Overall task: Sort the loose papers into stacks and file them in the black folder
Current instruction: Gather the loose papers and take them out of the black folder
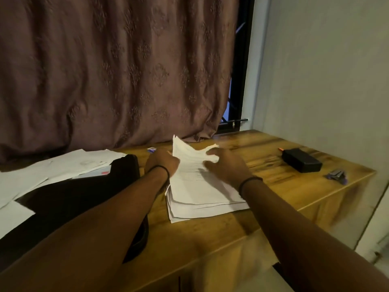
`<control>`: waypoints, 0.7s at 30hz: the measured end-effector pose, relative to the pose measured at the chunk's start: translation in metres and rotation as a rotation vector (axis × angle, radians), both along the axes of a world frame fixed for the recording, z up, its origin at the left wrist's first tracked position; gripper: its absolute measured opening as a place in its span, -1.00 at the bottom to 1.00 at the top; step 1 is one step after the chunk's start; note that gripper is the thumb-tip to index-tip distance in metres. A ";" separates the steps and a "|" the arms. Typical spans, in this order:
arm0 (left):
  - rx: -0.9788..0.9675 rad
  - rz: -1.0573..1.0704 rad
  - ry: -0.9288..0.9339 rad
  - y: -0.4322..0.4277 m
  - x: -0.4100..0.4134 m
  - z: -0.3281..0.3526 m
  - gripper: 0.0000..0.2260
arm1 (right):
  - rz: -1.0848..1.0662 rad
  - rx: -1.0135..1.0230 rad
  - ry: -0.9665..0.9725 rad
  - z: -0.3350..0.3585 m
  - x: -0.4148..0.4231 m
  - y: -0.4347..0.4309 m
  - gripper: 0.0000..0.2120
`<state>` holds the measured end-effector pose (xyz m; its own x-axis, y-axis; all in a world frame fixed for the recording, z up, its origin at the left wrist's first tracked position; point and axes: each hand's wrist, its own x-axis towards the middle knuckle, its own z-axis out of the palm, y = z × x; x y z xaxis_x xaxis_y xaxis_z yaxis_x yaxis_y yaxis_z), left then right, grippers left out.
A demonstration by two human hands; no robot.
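Two hands on one stack of papers [202, 197], which sits mid-desk just right of the one black folder [69, 199]. The left hand [162, 163] grips the stack's left edge. The right hand [226, 167] has its fingers curled over the far end of the top sheets, which are bent up off the rest. The print on the top page is too blurry to read, sorry.

More loose sheets [69, 165] lie across the folder's far-left side. Out right on the wooden desk [273, 197] there's one black box [302, 160] and one small purple-silver thing [336, 175] I can't identify. Brown patterned curtain [115, 70] behind it all.
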<state>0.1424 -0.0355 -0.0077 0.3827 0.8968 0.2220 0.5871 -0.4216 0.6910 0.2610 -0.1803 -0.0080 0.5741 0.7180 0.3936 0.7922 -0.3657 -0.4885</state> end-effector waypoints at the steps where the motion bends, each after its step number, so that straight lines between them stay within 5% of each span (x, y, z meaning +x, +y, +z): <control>1: 0.054 0.044 0.067 0.000 0.000 0.000 -0.70 | 0.034 -0.116 -0.030 -0.009 -0.009 0.003 -0.66; 9: 0.093 0.130 0.079 0.019 -0.062 0.030 -0.68 | 0.029 -0.363 -0.048 0.002 -0.047 0.019 -0.66; 15: 0.063 0.193 -0.045 0.036 -0.171 0.056 -0.69 | 0.229 -0.260 -0.083 0.026 -0.128 0.064 -0.61; 21: 0.074 0.332 -0.072 0.054 -0.307 0.063 -0.72 | 0.419 -0.321 0.179 0.028 -0.262 0.102 -0.46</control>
<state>-0.1643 0.0186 0.0552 0.0538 0.9501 0.3073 0.6517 -0.2666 0.7100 -0.0006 -0.0787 0.0201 0.2514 0.9670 0.0401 0.8169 -0.1898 -0.5446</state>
